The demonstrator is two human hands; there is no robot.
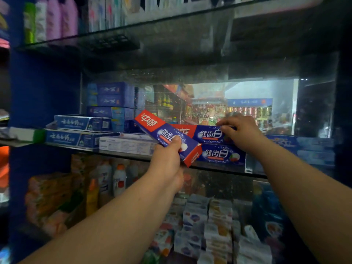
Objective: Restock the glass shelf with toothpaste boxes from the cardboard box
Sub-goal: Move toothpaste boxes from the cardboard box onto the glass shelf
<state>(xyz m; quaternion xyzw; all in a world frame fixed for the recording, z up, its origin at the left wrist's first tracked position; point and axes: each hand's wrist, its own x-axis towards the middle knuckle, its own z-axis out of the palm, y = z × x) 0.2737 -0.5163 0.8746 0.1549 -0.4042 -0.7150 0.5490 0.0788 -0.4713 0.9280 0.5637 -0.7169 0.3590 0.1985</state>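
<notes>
My left hand (167,161) grips a red-and-blue toothpaste box (152,126) by its near end and holds it tilted, far end up to the left, just above the glass shelf (122,156). My right hand (242,132) pinches the right end of a second red-and-blue box (207,133), which lies on top of a third identical box (221,154) resting on the shelf. The cardboard box is out of view.
Blue toothpaste boxes (82,123) are stacked at the shelf's left and back, a white box (125,143) lies in front. More blue boxes (314,149) sit at the right. A mirror (247,103) backs the shelf. Bottles (119,180) and packets fill the shelf below.
</notes>
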